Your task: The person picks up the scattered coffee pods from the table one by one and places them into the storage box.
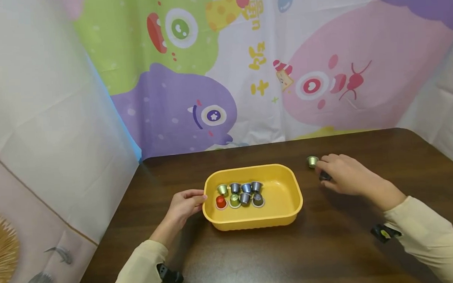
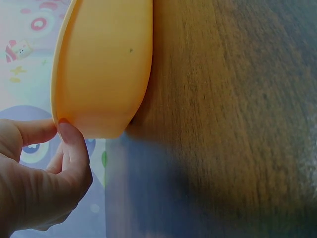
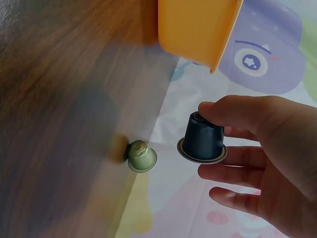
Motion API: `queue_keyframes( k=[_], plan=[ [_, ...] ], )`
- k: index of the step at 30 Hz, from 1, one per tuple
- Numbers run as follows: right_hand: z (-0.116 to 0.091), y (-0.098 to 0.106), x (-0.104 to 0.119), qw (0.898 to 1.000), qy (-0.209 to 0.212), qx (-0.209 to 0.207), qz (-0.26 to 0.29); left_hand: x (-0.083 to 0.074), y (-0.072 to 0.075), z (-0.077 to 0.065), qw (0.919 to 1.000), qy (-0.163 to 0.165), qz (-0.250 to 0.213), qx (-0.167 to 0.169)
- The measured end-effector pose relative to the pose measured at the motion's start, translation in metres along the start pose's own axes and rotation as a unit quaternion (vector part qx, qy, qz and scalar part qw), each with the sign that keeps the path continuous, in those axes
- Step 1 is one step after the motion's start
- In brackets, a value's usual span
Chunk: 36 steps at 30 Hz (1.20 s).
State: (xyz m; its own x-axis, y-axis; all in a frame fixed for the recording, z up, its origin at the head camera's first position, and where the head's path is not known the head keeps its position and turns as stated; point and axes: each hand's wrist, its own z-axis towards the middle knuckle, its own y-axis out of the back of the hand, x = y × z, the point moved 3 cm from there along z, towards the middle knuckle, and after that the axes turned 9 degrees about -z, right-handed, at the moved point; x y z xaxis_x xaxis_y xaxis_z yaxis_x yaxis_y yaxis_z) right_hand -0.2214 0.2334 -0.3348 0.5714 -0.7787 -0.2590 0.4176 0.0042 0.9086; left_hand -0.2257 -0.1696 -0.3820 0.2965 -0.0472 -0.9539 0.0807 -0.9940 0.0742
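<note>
A yellow tray (image 1: 281,210) stands on the dark wooden table. Its left rim is pinched between the thumb and fingers of my left hand (image 1: 185,205). Inside, gathered in two rows toward the left, are several coffee capsules: a red one (image 1: 221,202), green ones, a blue one (image 1: 246,188) and dark grey ones. To the right of the tray, my right hand (image 1: 341,173) pinches a black coffee capsule (image 3: 203,139) between thumb and fingers. Beside that hand a light green coffee capsule (image 1: 312,162) sits on the table, apart from the fingers.
A printed cartoon cloth (image 1: 259,115) hangs behind the table's back edge. Pale cloth walls (image 1: 60,101) rise at left and right. The tray's right half shows bare floor.
</note>
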Motion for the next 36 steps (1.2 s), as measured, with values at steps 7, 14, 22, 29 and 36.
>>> queue_keyframes(
  k=[7,14,22,29,36],
  plan=[
    [0.004,0.006,0.005,1.0,-0.004,0.015,0.008,-0.002,0.002,-0.001,1.0,0.003,0.002,0.001],
    [0.008,0.009,0.006,1.0,-0.005,0.019,0.016,-0.004,0.004,-0.001,1.0,-0.001,-0.002,0.007],
    [0.009,0.014,0.008,0.999,-0.008,0.039,0.034,-0.004,0.004,0.0,1.0,0.002,0.0,0.007],
    [0.012,0.02,0.012,0.997,-0.01,0.053,0.051,-0.002,0.003,0.001,0.9999,0.007,0.002,0.013],
    [0.018,0.024,0.016,0.993,-0.015,0.09,0.07,0.0,0.001,0.002,0.9999,0.01,0.005,0.011]
  ],
)
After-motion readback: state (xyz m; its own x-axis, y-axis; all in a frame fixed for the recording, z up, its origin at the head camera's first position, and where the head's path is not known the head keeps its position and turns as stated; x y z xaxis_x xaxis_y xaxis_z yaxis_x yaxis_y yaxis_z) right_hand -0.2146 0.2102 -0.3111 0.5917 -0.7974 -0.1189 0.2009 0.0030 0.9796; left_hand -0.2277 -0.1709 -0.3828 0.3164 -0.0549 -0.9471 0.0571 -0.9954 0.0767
